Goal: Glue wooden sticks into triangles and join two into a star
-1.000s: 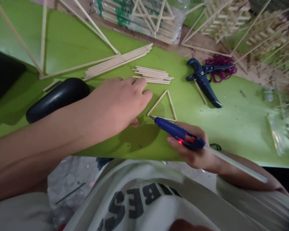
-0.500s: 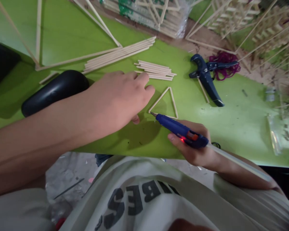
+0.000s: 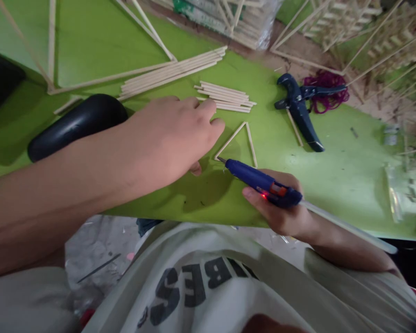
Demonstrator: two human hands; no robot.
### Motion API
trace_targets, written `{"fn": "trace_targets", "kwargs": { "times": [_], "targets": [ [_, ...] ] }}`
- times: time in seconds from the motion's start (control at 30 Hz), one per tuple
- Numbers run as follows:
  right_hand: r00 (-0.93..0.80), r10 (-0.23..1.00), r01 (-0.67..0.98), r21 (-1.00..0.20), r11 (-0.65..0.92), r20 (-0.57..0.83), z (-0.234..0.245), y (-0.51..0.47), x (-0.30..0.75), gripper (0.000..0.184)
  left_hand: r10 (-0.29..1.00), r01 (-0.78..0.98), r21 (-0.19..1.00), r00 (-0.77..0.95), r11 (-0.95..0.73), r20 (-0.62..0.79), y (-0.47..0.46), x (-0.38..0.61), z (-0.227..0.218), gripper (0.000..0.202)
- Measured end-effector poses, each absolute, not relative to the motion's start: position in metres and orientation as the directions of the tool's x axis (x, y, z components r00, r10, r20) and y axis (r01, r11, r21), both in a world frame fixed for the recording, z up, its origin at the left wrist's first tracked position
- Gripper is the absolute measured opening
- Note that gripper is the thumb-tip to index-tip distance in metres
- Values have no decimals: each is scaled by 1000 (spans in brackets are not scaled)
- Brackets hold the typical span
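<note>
My right hand (image 3: 284, 208) is wrapped round a blue glue gun (image 3: 253, 175) with a red light glowing on its side and a long translucent glue stick (image 3: 350, 229) coming out of its back. The gun's metal nozzle touches the left corner of a small triangle of thin wooden sticks (image 3: 250, 138) lying on the green table. Part of the triangle's lower side is hidden behind the gun. To its left, my left hand (image 3: 180, 136) hovers palm down, fingers loosely bent and the thumb apart. Nothing shows in it. Its fingertips are close to a pile of short sticks (image 3: 229, 98).
A bundle of longer sticks (image 3: 173, 74) lies behind my left hand, beside a black rounded object (image 3: 78, 125). Dark blue cutters (image 3: 298, 111) rest near purple string (image 3: 327, 101) at right. Stick frames (image 3: 308, 61) and a plastic-wrapped pack (image 3: 208, 21) line the back.
The view has shifted slightly. Both hands keep almost the same pose, and the nozzle stays at the triangle's left corner.
</note>
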State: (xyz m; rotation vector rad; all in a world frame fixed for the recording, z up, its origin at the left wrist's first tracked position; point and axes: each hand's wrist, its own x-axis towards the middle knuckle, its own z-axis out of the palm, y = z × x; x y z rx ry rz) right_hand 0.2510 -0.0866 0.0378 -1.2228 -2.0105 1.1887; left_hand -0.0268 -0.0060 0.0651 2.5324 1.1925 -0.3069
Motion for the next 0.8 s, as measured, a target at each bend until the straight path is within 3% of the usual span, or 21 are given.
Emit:
{"fn": "trace_targets", "kwargs": {
  "times": [0.17,0.27,0.5,0.67,0.8],
  "targets": [
    [-486,872,450,-871,196,-55,35,-87,253,45,671,736,-6,614,-677,-416,-5,-20,73,46],
    [-494,869,453,-862,227,-31,35,-88,253,46,675,733,7,630,-680,-385,-6,-22,71,41],
    [-508,861,461,-850,256,-16,35,-87,254,45,698,750,164,658,-641,-283,-8,-29,65,42],
    [-518,855,454,-853,258,-17,34,-87,256,44,689,752,112,645,-650,-331,-7,-26,70,39],
    [-526,850,434,-866,248,-20,34,-86,254,45,667,724,-2,634,-690,-392,-6,-21,79,35]
  ]
}}
